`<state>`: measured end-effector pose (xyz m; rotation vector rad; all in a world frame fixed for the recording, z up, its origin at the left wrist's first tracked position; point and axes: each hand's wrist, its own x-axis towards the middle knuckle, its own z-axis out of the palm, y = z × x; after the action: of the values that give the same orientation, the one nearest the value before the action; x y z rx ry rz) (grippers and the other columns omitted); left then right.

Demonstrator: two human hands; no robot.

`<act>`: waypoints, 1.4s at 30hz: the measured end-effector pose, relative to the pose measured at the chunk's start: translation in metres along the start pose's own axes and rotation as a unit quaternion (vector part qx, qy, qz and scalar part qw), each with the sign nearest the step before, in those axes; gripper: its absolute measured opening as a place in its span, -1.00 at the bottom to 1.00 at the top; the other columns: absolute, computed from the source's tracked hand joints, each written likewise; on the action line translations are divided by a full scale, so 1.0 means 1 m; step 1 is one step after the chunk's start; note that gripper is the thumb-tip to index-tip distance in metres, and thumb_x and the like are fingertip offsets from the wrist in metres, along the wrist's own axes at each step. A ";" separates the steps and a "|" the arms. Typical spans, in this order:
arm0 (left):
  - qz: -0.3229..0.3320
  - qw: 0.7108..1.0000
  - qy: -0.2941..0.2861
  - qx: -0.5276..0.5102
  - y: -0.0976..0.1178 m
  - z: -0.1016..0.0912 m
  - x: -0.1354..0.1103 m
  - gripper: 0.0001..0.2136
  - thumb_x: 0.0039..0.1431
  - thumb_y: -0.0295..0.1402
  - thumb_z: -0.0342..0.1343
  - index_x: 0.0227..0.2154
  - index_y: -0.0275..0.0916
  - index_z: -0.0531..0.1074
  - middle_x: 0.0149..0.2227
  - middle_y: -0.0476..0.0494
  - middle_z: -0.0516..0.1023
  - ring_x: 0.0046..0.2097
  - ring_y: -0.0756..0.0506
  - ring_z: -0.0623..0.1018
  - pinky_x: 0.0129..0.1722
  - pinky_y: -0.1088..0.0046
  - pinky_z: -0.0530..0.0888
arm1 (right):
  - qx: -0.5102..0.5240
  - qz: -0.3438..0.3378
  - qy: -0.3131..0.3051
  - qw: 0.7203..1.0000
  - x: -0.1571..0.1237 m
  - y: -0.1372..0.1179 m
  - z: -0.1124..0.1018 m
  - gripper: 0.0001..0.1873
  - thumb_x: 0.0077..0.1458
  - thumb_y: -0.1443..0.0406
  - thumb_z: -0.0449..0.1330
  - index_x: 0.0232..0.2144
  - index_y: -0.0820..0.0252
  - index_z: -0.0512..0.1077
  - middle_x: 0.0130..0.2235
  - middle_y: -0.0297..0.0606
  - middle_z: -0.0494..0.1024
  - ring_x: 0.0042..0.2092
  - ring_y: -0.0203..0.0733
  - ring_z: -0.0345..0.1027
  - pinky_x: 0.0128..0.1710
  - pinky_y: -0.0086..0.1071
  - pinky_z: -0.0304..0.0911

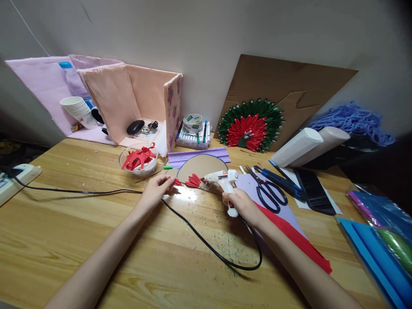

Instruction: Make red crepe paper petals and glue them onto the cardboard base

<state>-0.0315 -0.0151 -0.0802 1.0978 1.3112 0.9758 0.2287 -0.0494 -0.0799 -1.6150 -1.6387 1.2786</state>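
Nearest on the wooden table (80, 244), a black cable (209, 248) loops between the two forearms and runs up to the glue gun (222, 177). The right hand (243, 206) is wrapped tight around the gun's white grip. The barrel lies almost level, its long axis running left to right and its nozzle aimed left. The left hand (157, 189) has its fingertips pinched together on a red paper petal (176, 182), held low over the table. A fan of red petals (194, 180) lies between that petal and the nozzle, just beside the tip, so the left hand is the nearer one to the paper and nothing stands between gun and petals. They sit at the near edge of a round cardboard disc (201, 165). To the right, black scissors (269, 192) rest on a lilac sheet (249, 182) beside a red paper strip (301, 241), clear of both hands. Farther left is a clear bowl of red scraps (139, 159), and behind the disc is a purple crepe fold (199, 154). At the wall stand a marker set (195, 138) and a red-and-green fan ornament (251, 125).
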 end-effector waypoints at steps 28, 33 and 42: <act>0.034 0.996 0.067 -0.043 0.036 -0.028 -0.020 -0.57 -0.29 -0.01 0.30 -0.47 -0.31 0.52 -0.41 -0.13 0.54 -0.37 -0.04 0.46 -0.26 0.41 0.43 | 0.112 -0.032 0.054 0.992 -0.013 -0.026 0.006 -0.60 0.02 0.03 0.02 -0.61 0.23 0.31 -0.56 -0.34 0.28 -0.50 -0.29 0.14 -0.47 -0.40 0.08; 0.074 0.984 0.159 -0.021 0.054 -0.087 -0.068 -0.65 -0.15 -0.05 0.27 -0.43 -0.27 0.54 -0.41 -0.11 0.54 -0.36 -0.03 0.45 -0.28 0.48 0.42 | 0.183 -0.122 -0.089 0.972 -0.010 -0.065 0.073 -0.62 0.07 0.02 0.06 -0.50 0.23 0.32 -0.43 -0.28 0.36 -0.40 -0.27 0.22 -0.39 -0.41 0.18; 0.126 0.946 0.299 0.017 0.070 -0.167 -0.138 -0.67 -0.13 -0.08 0.27 -0.40 -0.25 0.56 -0.38 -0.08 0.56 -0.38 0.00 0.42 -0.36 0.57 0.36 | 0.019 -0.258 -0.146 0.955 0.052 -0.157 0.283 -0.60 0.09 0.16 0.14 -0.06 0.20 0.21 -0.07 -0.12 0.43 -0.06 -0.07 0.31 -0.07 -0.23 0.20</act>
<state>-0.1996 -0.1244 0.0275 1.0496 1.6966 1.5659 -0.0987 -0.0522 -0.0794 -0.9045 -2.0219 1.2902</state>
